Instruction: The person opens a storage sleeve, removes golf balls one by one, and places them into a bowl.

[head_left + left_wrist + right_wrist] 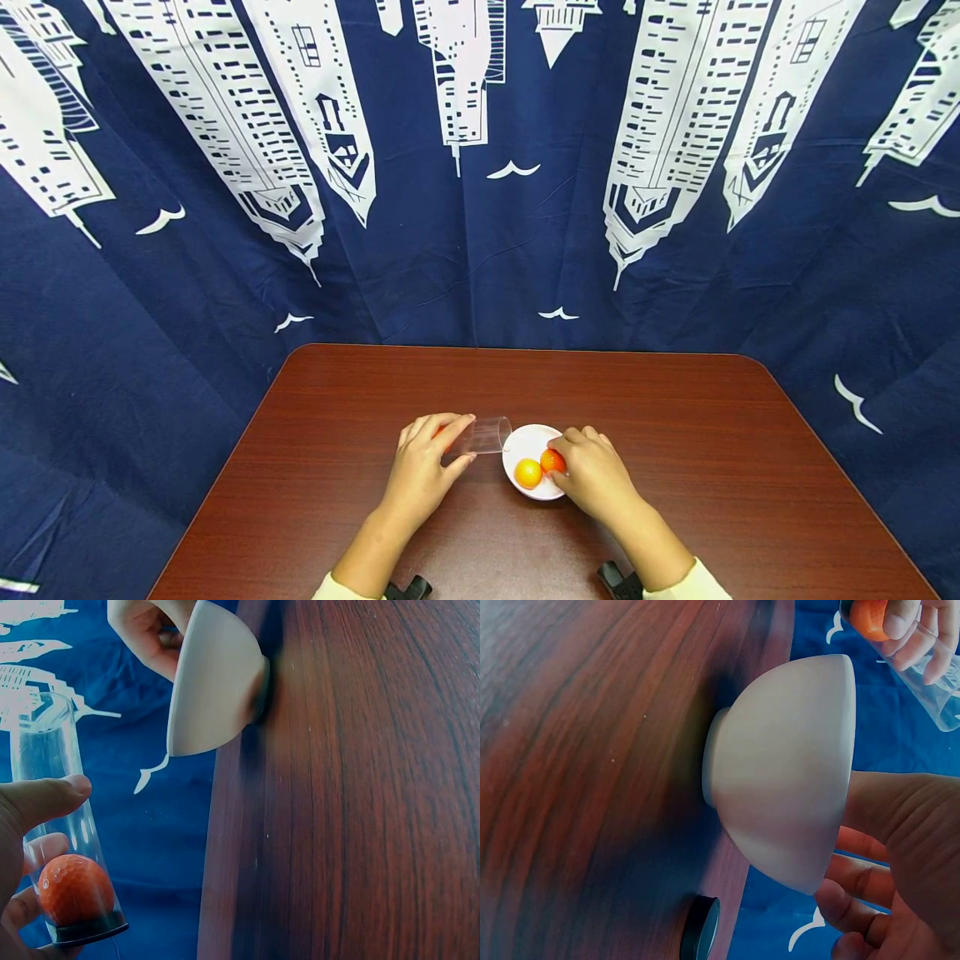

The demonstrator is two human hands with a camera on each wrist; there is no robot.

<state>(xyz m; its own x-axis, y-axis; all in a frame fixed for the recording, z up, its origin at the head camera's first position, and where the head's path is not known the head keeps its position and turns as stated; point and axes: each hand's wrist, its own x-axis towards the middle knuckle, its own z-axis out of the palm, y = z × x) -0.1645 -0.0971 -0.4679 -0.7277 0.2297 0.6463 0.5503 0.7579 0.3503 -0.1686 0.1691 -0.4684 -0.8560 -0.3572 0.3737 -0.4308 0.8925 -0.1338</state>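
My left hand (pixel 426 468) holds a clear plastic tube (pixel 491 435) tilted, its open end toward the bowl. Through the tube wall in the left wrist view, an orange golf ball (pixel 76 889) shows at the black-based end. The white bowl (pixel 519 446) stands upright on the table, with a yellow-orange ball (pixel 528 473) and a red-orange ball (pixel 552 461) inside. Reaching over the bowl's right rim, my right hand (pixel 596 471) pinches the red-orange ball between thumb and forefinger. In the right wrist view the bowl wall hides those fingertips.
A round black-rimmed lid (pixel 700 930) lies on the table near the bowl; in the head view it cannot be made out. The brown wooden table (pixel 337 392) ends at a blue cloth (pixel 420 250) with white building prints.
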